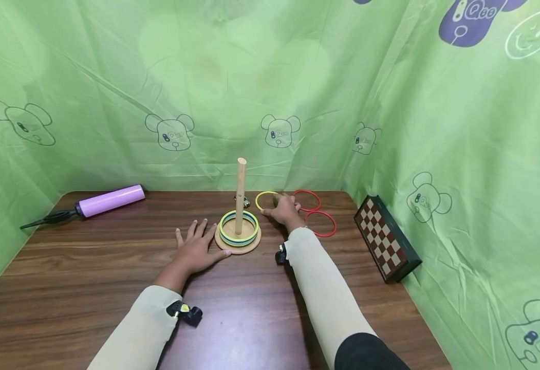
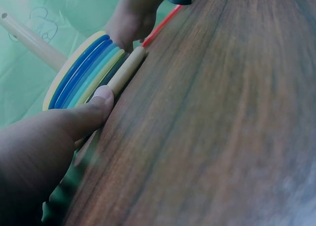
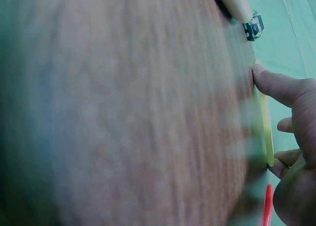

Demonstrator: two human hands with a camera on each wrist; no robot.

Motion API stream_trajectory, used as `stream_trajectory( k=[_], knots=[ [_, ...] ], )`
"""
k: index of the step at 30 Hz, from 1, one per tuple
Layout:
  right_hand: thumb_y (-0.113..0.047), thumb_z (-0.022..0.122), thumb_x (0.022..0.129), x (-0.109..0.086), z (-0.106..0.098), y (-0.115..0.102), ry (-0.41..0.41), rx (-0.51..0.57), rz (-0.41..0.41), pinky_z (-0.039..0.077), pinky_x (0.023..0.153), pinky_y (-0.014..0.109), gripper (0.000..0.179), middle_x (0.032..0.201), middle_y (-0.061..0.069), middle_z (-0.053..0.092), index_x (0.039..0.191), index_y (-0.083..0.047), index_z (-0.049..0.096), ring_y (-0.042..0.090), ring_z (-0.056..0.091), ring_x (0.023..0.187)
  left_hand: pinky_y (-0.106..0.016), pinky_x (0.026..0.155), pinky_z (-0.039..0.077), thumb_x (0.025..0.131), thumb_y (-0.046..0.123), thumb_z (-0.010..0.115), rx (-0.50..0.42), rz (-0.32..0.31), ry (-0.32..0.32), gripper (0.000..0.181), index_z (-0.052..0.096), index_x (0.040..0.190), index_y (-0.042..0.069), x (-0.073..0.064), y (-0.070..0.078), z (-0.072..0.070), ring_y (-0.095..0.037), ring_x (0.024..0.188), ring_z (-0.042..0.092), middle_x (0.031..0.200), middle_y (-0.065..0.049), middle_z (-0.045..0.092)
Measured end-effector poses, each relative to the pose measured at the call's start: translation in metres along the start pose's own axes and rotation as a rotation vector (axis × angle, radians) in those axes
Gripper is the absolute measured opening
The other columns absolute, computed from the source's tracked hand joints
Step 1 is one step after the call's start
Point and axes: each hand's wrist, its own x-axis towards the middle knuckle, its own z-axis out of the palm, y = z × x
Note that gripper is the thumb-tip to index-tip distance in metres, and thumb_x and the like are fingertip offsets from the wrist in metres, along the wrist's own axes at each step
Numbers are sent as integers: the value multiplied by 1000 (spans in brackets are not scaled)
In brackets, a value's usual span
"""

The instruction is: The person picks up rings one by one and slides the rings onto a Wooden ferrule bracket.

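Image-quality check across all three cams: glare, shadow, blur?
Head: mostly sharp, pale glare on the table between the forearms, dark shadow along the right sleeve's inner side; left wrist: hazy, table softening toward lower right; right wrist: table heavily blurred, dark green smear at left edge, yellow ring clearer.

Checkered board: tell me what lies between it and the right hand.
In the head view, two red rings lie on the table between the right hand and the checkered board.
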Motion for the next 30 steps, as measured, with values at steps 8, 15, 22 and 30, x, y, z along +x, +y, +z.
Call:
stream_trajectory(
  k=[8,15,22,30],
  knots=[
    [-59,87,89,-5,-1,1,41,-52,-48,30,117,70,55,122,12,68,109,-10,72,40,49,131,-89,123,-4,91,85,62,3,4,2,109,39,171,14,-1,0,1,-54,167,13,179,-25,26],
    [-59,86,89,-14,-6,7,65,37,-46,20,126,71,90,167,16,50,161,-14,56,41,38,157,-89,123,-4,91,84,63,-1,4,9,109,39,171,13,0,1,0,-55,167,13,179,-26,26],
    [-55,86,89,-30,-13,7,81,118,-90,17,124,70,92,170,19,42,164,-15,52,42,34,159,-89,124,-4,92,83,64,1,2,4,109,39,171,13,0,1,0,-55,167,12,179,-26,26],
    [-52,83,91,-46,-16,5,109,167,-158,19,120,69,85,167,17,41,163,-19,54,40,33,155,-88,124,-5,91,84,63,-5,1,9,109,38,171,13,1,0,2,-54,168,11,179,-26,25]
  ],
)
